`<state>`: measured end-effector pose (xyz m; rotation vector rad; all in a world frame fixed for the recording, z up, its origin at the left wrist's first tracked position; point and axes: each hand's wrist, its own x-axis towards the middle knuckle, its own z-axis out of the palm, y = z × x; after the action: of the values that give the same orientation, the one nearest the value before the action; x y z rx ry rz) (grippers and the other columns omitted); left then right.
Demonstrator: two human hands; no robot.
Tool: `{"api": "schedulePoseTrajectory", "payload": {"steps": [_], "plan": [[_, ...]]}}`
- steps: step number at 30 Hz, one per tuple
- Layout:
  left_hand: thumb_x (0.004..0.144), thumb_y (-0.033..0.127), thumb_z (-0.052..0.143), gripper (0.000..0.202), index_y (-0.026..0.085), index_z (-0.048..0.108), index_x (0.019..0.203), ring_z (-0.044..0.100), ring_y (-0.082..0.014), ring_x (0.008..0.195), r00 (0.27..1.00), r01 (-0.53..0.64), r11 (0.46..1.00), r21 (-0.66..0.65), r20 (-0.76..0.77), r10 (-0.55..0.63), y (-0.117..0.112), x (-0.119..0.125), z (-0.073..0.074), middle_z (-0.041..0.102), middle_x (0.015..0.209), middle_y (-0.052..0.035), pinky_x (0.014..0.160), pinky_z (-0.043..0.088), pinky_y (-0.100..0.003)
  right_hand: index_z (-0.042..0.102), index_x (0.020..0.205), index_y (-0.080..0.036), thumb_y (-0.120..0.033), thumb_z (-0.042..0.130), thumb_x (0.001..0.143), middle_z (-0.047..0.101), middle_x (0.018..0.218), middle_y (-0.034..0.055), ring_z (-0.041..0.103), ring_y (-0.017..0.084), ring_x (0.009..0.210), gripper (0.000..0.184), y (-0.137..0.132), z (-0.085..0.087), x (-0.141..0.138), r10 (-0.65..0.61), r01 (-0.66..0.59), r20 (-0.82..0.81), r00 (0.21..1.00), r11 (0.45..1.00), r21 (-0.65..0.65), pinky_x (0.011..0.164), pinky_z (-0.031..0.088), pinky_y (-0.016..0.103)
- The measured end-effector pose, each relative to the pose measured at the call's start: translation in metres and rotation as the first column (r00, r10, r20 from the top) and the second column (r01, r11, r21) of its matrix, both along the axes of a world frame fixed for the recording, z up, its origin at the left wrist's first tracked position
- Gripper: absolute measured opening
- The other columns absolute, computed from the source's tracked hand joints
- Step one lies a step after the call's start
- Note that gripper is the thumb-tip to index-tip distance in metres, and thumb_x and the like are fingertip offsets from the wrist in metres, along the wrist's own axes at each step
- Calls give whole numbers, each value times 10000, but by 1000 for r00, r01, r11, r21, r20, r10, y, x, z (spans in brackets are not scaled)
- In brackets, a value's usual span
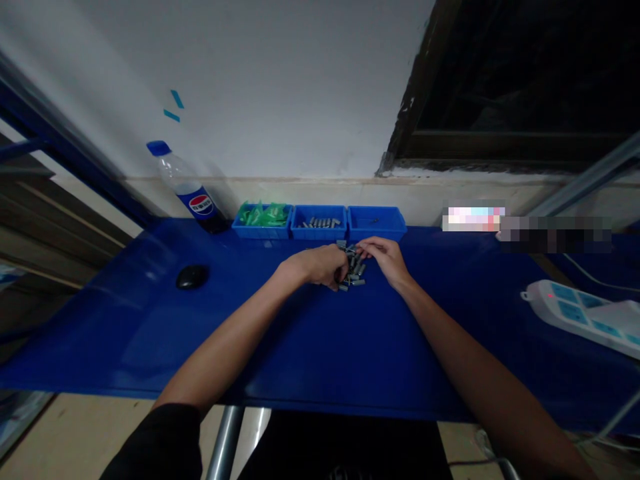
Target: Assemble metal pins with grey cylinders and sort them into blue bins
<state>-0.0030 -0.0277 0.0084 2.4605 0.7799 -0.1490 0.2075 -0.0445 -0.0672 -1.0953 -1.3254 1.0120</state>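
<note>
Touching grey metal cylinders: left hand, right hand.

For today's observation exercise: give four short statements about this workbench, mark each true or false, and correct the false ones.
The left hand and right hand both meet at the pile of grey parts. True.
The leftmost bin holds red pieces. False: it holds green pieces.
The mouse lies to the right of the hands. False: it lies to their left.
The bottle has a blue cap. True.
</note>
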Motion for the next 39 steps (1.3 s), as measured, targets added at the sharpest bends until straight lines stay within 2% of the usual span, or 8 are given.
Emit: {"api": "schedulePoseTrajectory", "payload": {"steps": [6,10,14,18,22,27,34,39], "plan": [[696,74,805,189,200,816,836,670,-166,652,999,15,999,32,-36,-14,-7,2,7,756,748,-12,579,428,-246,782,821,-214,-479,756,785,787,787,59,679,212,690,268,1,-2,0,-2,2,29,1000,1000,0,703,542,359],[716,79,780,120,180,784,780,629,-149,607,998,33,999,40,-56,-31,-10,4,9,720,702,-13,572,420,-247,784,810,-219,-461,758,780,787,780,58,679,214,686,245,0,-1,0,1,-1,20,1000,1000,0,693,543,359],[806,117,707,112,159,762,894,629,-142,632,997,64,998,4,47,-64,-6,-6,14,723,750,-28,596,434,-243,790,808,-220,-452,755,780,785,769,57,677,209,677,236,0,1,0,-6,6,30,1000,1000,2,693,546,358],[836,125,645,169,142,741,974,647,-132,683,984,22,998,61,173,-32,1,-21,25,739,815,-41,656,450,-241,788,809,-215,-470,752,787,790,785,66,681,209,679,259,-1,2,0,-9,8,41,999,1000,1,692,551,356],[857,138,614,204,127,736,1020,706,-154,785,950,-41,999,14,310,35,5,-27,30,771,879,-68,719,495,-252,786,809,-213,-464,757,780,786,775,67,681,210,678,254,-2,3,-1,-7,7,37,999,1000,-5,691,547,357],[916,218,606,272,123,761,1119,723,-178,860,912,-113,993,29,400,92,11,-27,26,790,967,-97,774,523,-287,783,804,-219,-450,740,788,781,766,62,679,209,680,235,-2,3,-1,-4,4,42,999,1000,0,685,540,356],[923,454,672,351,120,775,903,651,-126,582,846,-273,953,-133,439,304,16,-26,21,735,686,-65,608,507,-255,784,809,-219,-447,747,781,786,768,55,681,211,680,233,-1,2,0,0,0,36,999,1000,2,686,540,356],[893,381,687,302,108,784,979,694,-139,591,753,-368,912,-181,518,406,23,-28,12,756,704,-79,631,554,-262,788,810,-222,-446,739,789,789,777,58,675,211,674,231,-2,2,0,5,-5,39,999,1000,-1,685,538,357]]}}
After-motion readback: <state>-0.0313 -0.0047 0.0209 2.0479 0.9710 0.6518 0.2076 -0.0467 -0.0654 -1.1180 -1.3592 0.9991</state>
